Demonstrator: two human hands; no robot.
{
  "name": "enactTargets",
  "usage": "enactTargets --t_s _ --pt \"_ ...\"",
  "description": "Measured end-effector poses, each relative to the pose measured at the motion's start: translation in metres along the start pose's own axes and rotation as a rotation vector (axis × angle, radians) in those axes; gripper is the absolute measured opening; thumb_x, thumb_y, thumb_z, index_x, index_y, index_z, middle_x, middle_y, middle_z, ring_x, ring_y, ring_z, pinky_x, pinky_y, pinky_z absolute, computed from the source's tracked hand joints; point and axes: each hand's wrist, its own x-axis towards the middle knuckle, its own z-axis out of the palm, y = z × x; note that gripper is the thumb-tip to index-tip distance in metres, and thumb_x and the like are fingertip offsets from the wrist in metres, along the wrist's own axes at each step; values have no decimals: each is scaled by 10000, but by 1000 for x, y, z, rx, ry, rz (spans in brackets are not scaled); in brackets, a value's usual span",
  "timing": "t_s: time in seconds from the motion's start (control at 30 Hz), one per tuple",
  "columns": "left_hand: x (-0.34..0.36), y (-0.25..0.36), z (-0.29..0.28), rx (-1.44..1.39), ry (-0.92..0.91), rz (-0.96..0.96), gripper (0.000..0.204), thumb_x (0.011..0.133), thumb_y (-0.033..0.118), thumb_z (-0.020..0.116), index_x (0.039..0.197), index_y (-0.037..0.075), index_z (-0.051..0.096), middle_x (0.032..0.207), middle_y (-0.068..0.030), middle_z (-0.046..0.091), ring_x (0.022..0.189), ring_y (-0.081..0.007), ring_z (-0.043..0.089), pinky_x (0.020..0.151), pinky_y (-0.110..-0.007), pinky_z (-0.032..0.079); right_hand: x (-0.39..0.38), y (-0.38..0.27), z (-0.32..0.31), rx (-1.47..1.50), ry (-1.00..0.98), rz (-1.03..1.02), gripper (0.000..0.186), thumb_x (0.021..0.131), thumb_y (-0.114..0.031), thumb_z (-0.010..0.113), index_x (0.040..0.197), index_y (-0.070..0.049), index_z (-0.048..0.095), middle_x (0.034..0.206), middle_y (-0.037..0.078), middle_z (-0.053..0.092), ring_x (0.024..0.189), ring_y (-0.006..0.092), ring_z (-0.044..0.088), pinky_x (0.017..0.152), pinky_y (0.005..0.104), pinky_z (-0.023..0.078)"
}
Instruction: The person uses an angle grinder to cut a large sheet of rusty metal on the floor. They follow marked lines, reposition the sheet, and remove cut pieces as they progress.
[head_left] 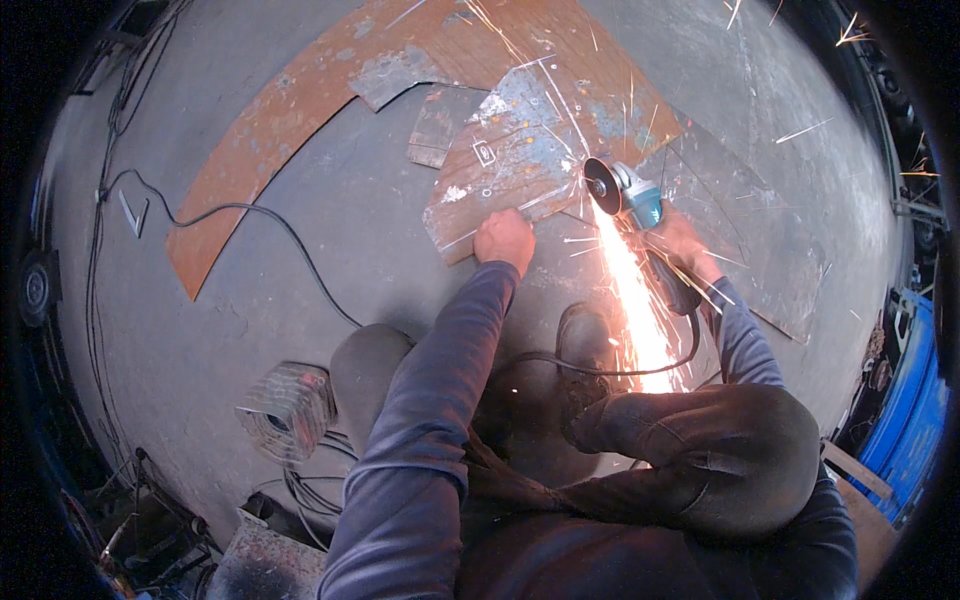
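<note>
My right hand (pixel 677 238) is closed around a teal and black angle grinder (pixel 647 204). The grinder's disc (pixel 601 186) stands on edge at the right side of a rusty, paint-scuffed steel plate (pixel 465 185), which has white marked lines. A bright stream of sparks (pixel 628 290) shoots from the disc back toward my legs and spreads beside my boot (pixel 584 340). My left hand (pixel 505 240) is closed in a fist on the near edge of the plate, its fingertips hidden underneath.
A large curved rusty sheet (pixel 245 180) extends across the far floor, and a grey sheet (pixel 770 250) lies to the right. A black power cord (pixel 285 225) crosses the floor at left. A metal block (pixel 288 410) stands by my left knee; blue metalwork (pixel 908 395) is far right.
</note>
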Motion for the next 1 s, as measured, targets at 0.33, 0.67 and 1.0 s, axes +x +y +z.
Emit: enactTargets --t_s 0.33,0.67,1.0 --pt "4 20 7 16 15 68 304 956 345 698 1010 63 800 1049 -174 781 1004 -341 763 869 -441 610 -11 7 -22 -70 61 26 883 657 -321 849 1420 -4 536 1323 239 675 1206 386 665 1027 430 510" --pt "6 15 8 -48 -18 47 325 940 345 710 1013 33 766 1046 -223 755 1026 -395 727 899 -483 568 -6 11 -17 -127 78 45 898 631 -329 856 1407 1 547 1302 234 685 1187 396 669 1019 426 516" --pt "1 16 4 -52 10 61 348 948 353 698 1050 28 770 1076 -241 748 1052 -409 713 921 -487 556 -10 8 -18 -59 46 70 870 652 -326 843 1396 17 552 1298 253 680 1164 400 676 997 444 526"
